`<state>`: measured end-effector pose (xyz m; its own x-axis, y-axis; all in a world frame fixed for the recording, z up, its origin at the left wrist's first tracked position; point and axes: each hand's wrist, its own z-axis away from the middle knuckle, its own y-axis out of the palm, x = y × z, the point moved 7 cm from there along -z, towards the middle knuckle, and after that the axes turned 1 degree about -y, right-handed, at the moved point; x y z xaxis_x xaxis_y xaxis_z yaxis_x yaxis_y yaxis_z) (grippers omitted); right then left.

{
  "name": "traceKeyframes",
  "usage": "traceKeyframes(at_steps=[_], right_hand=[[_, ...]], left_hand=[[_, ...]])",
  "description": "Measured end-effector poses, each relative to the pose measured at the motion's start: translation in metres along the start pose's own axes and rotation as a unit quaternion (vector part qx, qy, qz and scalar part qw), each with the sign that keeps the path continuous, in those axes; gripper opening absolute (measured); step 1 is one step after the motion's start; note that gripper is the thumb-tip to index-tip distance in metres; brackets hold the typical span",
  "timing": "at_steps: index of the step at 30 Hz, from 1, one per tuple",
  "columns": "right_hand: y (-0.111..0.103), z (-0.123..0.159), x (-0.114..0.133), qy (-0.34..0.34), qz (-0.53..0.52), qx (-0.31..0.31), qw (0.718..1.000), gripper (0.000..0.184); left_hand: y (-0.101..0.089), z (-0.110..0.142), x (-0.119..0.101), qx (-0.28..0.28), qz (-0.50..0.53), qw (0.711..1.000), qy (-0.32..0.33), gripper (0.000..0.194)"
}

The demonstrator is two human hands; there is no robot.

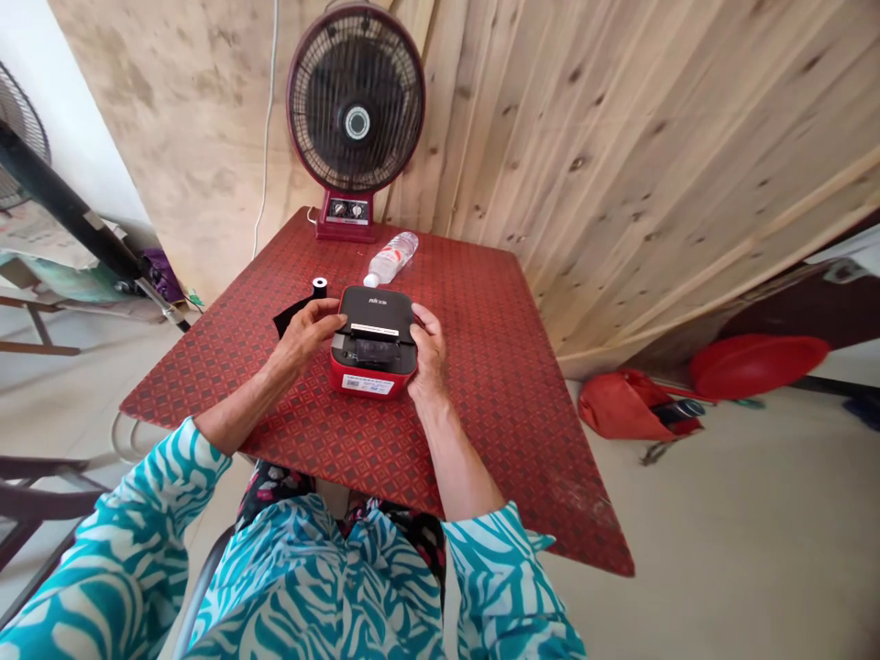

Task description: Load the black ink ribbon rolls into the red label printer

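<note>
A small label printer (377, 316) with a black top and red base sits on the red patterned table (481, 431). My left hand (307, 328) grips the left edge of its black lid, the thumb resting near the lid's corner. On the opposite side, my right hand (429, 346) holds the lid's right edge between thumb and fingers. The front of the printer carries a white label (368, 384). Just behind my left hand stands a black roll (320, 287) with a white core, a loose black strip trailing from it toward my wrist.
A clear plastic bottle (393, 258) lies behind the printer. At the table's back edge stands a dark red fan (356, 119) against the wooden wall. Right of the table, a red bag (619, 405) and red basin (756, 365) are on the floor side. A chair (48, 495) is at left.
</note>
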<state>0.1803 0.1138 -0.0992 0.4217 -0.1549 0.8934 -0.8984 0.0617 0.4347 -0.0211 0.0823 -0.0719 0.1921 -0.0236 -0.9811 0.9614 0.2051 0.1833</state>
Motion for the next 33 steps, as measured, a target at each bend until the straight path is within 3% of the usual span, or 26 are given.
traceKeyframes(at_steps=[5, 10, 13, 15, 18, 21, 33], right_hand=[[0.002, 0.0, 0.003, -0.019, 0.001, 0.037, 0.999, 0.041], [-0.006, 0.005, -0.007, 0.014, 0.011, -0.026, 1.0, 0.04], [-0.01, 0.008, -0.015, -0.005, 0.021, -0.048, 0.999, 0.045], [-0.015, 0.009, -0.019, -0.028, 0.027, -0.065, 0.997, 0.045], [-0.019, 0.009, -0.032, -0.004, 0.021, -0.069, 0.997, 0.042], [-0.02, 0.008, -0.038, 0.012, 0.014, -0.073, 0.997, 0.041], [-0.027, 0.0, -0.037, -0.043, 0.049, -0.091, 0.994, 0.042]], left_hand=[[0.003, -0.007, 0.003, -0.004, 0.026, 1.0, -0.006, 0.05], [0.002, 0.002, 0.011, 0.013, 0.066, 0.998, 0.01, 0.051], [-0.002, 0.017, 0.013, 0.044, 0.084, 0.995, 0.022, 0.052], [-0.008, 0.026, 0.014, 0.037, 0.079, 0.996, 0.031, 0.052], [-0.013, 0.031, 0.019, 0.026, 0.069, 0.997, 0.009, 0.052], [-0.011, 0.027, 0.023, 0.023, 0.06, 0.998, -0.002, 0.05], [0.0, 0.014, 0.012, 0.044, 0.049, 0.997, -0.029, 0.045]])
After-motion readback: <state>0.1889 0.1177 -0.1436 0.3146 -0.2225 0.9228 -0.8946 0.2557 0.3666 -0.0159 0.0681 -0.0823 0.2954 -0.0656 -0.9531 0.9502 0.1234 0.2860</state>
